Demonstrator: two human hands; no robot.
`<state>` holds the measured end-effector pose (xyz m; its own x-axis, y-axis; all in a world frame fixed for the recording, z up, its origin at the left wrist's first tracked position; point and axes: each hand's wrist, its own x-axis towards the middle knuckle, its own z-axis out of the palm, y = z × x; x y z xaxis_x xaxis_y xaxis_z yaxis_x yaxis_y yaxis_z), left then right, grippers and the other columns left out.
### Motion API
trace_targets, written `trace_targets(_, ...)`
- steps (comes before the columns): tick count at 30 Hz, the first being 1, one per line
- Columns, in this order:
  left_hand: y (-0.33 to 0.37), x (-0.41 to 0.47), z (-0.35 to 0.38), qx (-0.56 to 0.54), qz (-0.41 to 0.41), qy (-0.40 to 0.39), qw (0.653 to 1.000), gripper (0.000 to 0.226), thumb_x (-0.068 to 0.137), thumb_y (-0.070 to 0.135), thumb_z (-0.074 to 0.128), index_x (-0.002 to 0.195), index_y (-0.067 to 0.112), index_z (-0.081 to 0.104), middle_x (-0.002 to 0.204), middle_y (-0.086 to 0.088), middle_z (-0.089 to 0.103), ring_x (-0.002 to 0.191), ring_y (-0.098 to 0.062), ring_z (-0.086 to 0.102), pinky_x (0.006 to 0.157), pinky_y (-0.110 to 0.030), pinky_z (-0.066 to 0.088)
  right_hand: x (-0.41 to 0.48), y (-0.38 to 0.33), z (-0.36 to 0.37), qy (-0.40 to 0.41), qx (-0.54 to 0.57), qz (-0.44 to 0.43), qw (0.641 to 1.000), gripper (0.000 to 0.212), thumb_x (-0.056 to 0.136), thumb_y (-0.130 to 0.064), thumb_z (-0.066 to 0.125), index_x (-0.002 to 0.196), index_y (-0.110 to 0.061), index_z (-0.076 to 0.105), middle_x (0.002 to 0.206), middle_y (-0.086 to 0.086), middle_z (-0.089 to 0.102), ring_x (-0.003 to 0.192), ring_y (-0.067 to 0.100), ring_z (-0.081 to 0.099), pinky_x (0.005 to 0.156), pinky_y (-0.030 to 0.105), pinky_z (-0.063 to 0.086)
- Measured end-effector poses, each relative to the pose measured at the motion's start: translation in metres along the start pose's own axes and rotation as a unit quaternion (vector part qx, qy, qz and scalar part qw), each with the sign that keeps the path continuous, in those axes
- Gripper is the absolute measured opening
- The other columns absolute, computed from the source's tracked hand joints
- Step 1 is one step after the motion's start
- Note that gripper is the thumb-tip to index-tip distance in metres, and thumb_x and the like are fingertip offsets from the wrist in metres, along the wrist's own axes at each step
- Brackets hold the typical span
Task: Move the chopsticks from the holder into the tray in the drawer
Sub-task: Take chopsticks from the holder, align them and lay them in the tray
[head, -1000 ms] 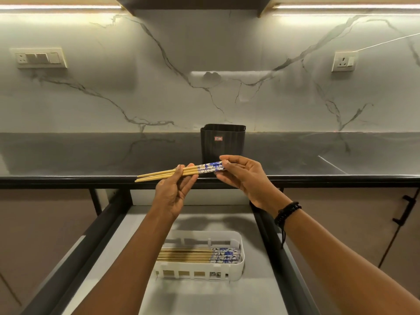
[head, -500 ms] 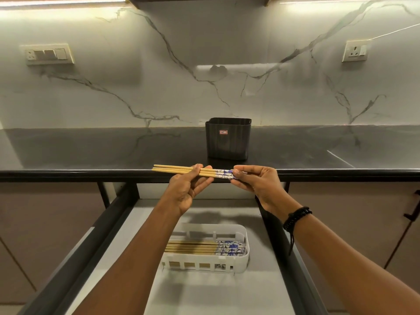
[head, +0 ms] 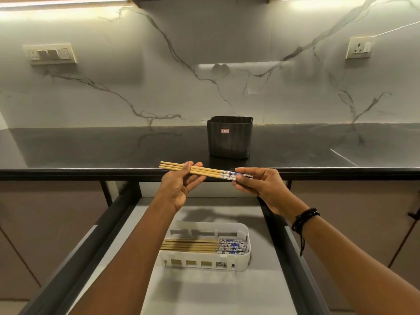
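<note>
Above the open drawer, head view: left hand and right hand each pinch one end of the chopsticks, held nearly level at 12 o'clock from the tray, which already holds others. The holder stands beyond. Uneven release could scatter sticks past the tray's rim.

Three chopsticks held across my left hand and right hand. One black holder beyond my hands. One white tray below my wrists; about five loose chopsticks inside, count unsure.
</note>
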<state>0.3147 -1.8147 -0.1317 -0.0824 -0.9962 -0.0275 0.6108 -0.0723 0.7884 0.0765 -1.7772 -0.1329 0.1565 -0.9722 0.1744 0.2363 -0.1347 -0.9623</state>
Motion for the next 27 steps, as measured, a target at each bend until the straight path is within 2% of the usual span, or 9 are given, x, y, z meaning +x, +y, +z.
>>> trace_targets(6,0.0026,-0.0002,-0.0001,0.004,-0.001,-0.013,1.0,0.017,0.095,0.015,0.055,0.105,0.003,0.062,0.103,-0.018,0.073,0.094,-0.03,0.071,0.064,-0.036,0.06,0.0016,-0.0022,0.0012,0.014,0.016,0.017,1.0,0.024,0.071,-0.009,0.075,0.095,-0.008,0.079,0.103,0.018,0.076,0.091,0.025,0.075,0.069,0.022,0.06)
trace_targets(12,0.0056,-0.004,0.0029,0.008,0.021,-0.005,1.0,0.014,0.096,0.013,0.053,0.105,0.004,0.061,0.101,-0.016,0.073,0.092,-0.029,0.072,0.062,-0.036,0.06,0.0009,-0.0004,0.0009,0.0,0.057,0.041,0.998,0.024,0.072,-0.009,0.075,0.095,-0.007,0.079,0.106,0.022,0.074,0.091,0.025,0.075,0.07,0.023,0.061)
trace_targets(20,0.0063,-0.0036,0.0021,0.021,0.011,0.018,1.0,0.01,0.097,0.01,0.052,0.101,0.004,0.059,0.097,-0.016,0.074,0.089,-0.03,0.072,0.061,-0.036,0.06,0.0031,0.0036,0.0026,0.007,0.015,0.012,1.0,0.026,0.069,-0.01,0.077,0.094,-0.009,0.079,0.103,0.019,0.075,0.091,0.025,0.075,0.071,0.023,0.061)
trace_targets(25,0.006,-0.0027,0.0013,0.024,0.002,0.019,1.0,0.012,0.097,0.009,0.051,0.105,0.004,0.058,0.098,-0.016,0.074,0.089,-0.03,0.072,0.062,-0.037,0.06,0.0033,0.0052,0.0035,0.021,0.003,0.005,1.0,0.032,0.069,-0.009,0.077,0.1,-0.005,0.076,0.103,0.018,0.076,0.092,0.025,0.075,0.073,0.023,0.061)
trace_targets(27,0.0075,-0.0029,-0.0004,0.031,-0.011,0.016,0.999,0.013,0.096,0.009,0.053,0.106,0.003,0.059,0.1,-0.017,0.073,0.089,-0.03,0.072,0.061,-0.036,0.06,0.0032,0.0051,0.0053,0.028,-0.004,0.003,1.0,0.029,0.067,-0.01,0.077,0.096,-0.005,0.077,0.101,0.018,0.076,0.09,0.025,0.075,0.071,0.022,0.061)
